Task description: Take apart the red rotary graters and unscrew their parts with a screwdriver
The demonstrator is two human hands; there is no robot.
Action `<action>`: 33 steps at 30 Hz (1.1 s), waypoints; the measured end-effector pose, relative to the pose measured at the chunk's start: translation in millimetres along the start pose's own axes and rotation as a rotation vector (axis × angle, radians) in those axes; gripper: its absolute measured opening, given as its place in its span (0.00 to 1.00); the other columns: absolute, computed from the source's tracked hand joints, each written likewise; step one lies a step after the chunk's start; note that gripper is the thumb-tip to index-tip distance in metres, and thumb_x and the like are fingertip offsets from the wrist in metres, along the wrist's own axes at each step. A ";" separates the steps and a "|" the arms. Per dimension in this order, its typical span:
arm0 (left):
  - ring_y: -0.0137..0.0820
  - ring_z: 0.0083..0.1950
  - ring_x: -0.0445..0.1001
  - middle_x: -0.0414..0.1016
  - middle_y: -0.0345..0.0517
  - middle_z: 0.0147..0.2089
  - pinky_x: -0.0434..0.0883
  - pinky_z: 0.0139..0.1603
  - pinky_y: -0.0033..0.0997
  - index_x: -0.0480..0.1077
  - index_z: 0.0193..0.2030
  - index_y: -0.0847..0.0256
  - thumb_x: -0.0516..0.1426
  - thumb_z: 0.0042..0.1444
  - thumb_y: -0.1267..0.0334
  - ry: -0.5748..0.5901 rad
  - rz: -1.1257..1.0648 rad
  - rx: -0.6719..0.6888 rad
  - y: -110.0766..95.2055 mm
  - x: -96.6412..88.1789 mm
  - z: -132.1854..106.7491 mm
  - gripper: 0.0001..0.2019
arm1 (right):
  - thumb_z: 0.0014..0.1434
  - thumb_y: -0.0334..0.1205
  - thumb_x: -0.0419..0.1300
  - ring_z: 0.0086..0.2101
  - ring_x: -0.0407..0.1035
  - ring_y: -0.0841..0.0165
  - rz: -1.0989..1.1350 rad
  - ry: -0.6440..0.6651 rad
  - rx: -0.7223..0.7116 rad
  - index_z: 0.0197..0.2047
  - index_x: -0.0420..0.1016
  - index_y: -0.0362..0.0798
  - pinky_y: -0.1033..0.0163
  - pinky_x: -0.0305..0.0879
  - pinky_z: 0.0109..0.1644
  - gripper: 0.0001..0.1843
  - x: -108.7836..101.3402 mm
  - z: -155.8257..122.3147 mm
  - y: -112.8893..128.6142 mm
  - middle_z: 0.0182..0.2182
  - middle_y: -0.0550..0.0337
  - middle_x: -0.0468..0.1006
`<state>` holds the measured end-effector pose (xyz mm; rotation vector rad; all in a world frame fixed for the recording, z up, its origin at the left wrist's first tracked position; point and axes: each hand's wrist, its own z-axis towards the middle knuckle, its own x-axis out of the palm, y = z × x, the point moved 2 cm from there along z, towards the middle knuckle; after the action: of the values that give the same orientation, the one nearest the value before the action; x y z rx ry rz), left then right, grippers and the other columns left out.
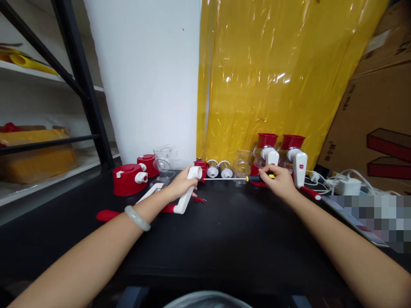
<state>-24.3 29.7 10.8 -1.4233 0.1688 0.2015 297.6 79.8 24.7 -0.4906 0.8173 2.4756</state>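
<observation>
My left hand (pixel 180 186) is closed around a white crank handle (pixel 184 201) with a red grip, holding its round socket end up. My right hand (pixel 278 180) grips a screwdriver (pixel 254 179) by its black and yellow handle. Its thin metal shaft points left, and the tip reaches the handle's socket end; whether it touches a screw cannot be seen. Below on the black table lies a small red piece (pixel 199 199) with a metal pin or screw beside it. A second crank handle, with a red grip (pixel 107 215), lies partly under my left forearm.
Red bases (pixel 128 180) and clear plastic housings (pixel 163 157) stand at the back left. Two metal drums (pixel 226 169) lie at the back middle. Two assembled red-and-white rotary graters (pixel 293 147) stand right, near a white charger (pixel 349 186) with cables. Shelves (pixel 48 170) flank the left.
</observation>
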 end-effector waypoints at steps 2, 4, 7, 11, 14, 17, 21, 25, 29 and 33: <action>0.28 0.26 0.69 0.66 0.37 0.30 0.71 0.21 0.27 0.61 0.47 0.59 0.57 0.41 0.71 0.016 -0.039 0.025 3.8 3.0 0.6 0.22 | 0.55 0.45 0.58 0.24 0.68 0.69 -0.019 -0.016 0.001 0.25 0.73 0.46 0.65 0.62 0.31 0.12 -2.3 0.7 -2.5 0.22 0.61 0.75; 0.26 0.25 0.68 0.67 0.38 0.30 0.69 0.19 0.25 0.62 0.44 0.60 0.57 0.41 0.71 0.047 -0.070 0.055 6.2 6.0 -0.4 0.20 | 0.54 0.44 0.57 0.24 0.68 0.69 -0.041 -0.028 0.001 0.25 0.73 0.46 0.65 0.62 0.31 0.12 -3.5 1.2 -4.1 0.21 0.61 0.75; 0.24 0.23 0.67 0.69 0.37 0.30 0.68 0.19 0.24 0.62 0.44 0.61 0.57 0.42 0.71 0.060 -0.105 0.062 5.9 9.3 -3.9 0.20 | 0.53 0.44 0.57 0.23 0.67 0.69 -0.068 -0.035 0.004 0.24 0.73 0.46 0.66 0.61 0.30 0.12 -3.7 1.5 -3.5 0.20 0.62 0.74; 0.24 0.19 0.67 0.69 0.34 0.25 0.65 0.19 0.24 0.61 0.46 0.61 0.57 0.43 0.70 0.045 -0.104 0.027 3.0 10.6 -7.1 0.21 | 0.53 0.44 0.57 0.24 0.67 0.69 -0.077 -0.055 -0.009 0.24 0.72 0.47 0.65 0.62 0.30 0.12 -3.4 1.1 1.0 0.21 0.61 0.75; 0.25 0.18 0.66 0.68 0.33 0.21 0.65 0.20 0.25 0.61 0.46 0.61 0.57 0.44 0.68 0.045 -0.099 0.033 3.0 10.3 -6.9 0.19 | 0.53 0.44 0.56 0.25 0.68 0.69 -0.082 -0.059 -0.016 0.24 0.73 0.47 0.65 0.63 0.31 0.11 -3.0 0.5 3.2 0.22 0.60 0.76; 0.25 0.19 0.67 0.67 0.32 0.21 0.65 0.21 0.25 0.61 0.45 0.61 0.57 0.44 0.68 0.040 -0.116 0.042 2.9 10.1 -7.0 0.19 | 0.53 0.43 0.57 0.24 0.68 0.69 -0.087 -0.063 -0.012 0.24 0.72 0.47 0.65 0.62 0.31 0.11 -2.4 -0.2 3.1 0.21 0.61 0.76; 0.24 0.20 0.66 0.67 0.33 0.23 0.64 0.20 0.24 0.61 0.43 0.60 0.57 0.43 0.69 0.039 -0.144 0.047 -0.9 11.0 -9.1 0.17 | 0.53 0.43 0.57 0.26 0.70 0.68 -0.070 -0.077 -0.010 0.24 0.72 0.47 0.65 0.63 0.32 0.11 -1.8 -1.1 1.3 0.22 0.60 0.76; 0.24 0.20 0.66 0.68 0.34 0.24 0.65 0.21 0.24 0.61 0.41 0.61 0.58 0.44 0.69 0.043 -0.172 0.032 -5.0 11.9 -11.2 0.16 | 0.54 0.43 0.56 0.26 0.70 0.67 -0.083 -0.074 -0.011 0.24 0.72 0.47 0.65 0.63 0.33 0.11 -1.5 -1.4 0.6 0.22 0.60 0.76; 0.23 0.19 0.66 0.67 0.33 0.24 0.65 0.20 0.24 0.61 0.41 0.61 0.57 0.44 0.69 0.036 -0.188 -0.002 -6.2 11.7 -11.7 0.16 | 0.54 0.44 0.56 0.26 0.70 0.67 -0.086 -0.078 -0.019 0.24 0.72 0.47 0.64 0.63 0.32 0.12 -1.5 -1.2 2.1 0.22 0.60 0.76; 0.24 0.20 0.67 0.69 0.35 0.26 0.67 0.21 0.25 0.60 0.42 0.60 0.58 0.44 0.69 0.050 -0.206 -0.030 -5.5 10.7 -11.3 0.16 | 0.53 0.44 0.56 0.24 0.68 0.68 -0.088 -0.082 -0.026 0.24 0.72 0.47 0.65 0.63 0.31 0.12 -1.3 -1.4 3.1 0.21 0.60 0.76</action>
<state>-12.6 18.3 12.0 -1.4655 0.0598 -0.0007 297.2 76.4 25.6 -0.4217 0.7164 2.4107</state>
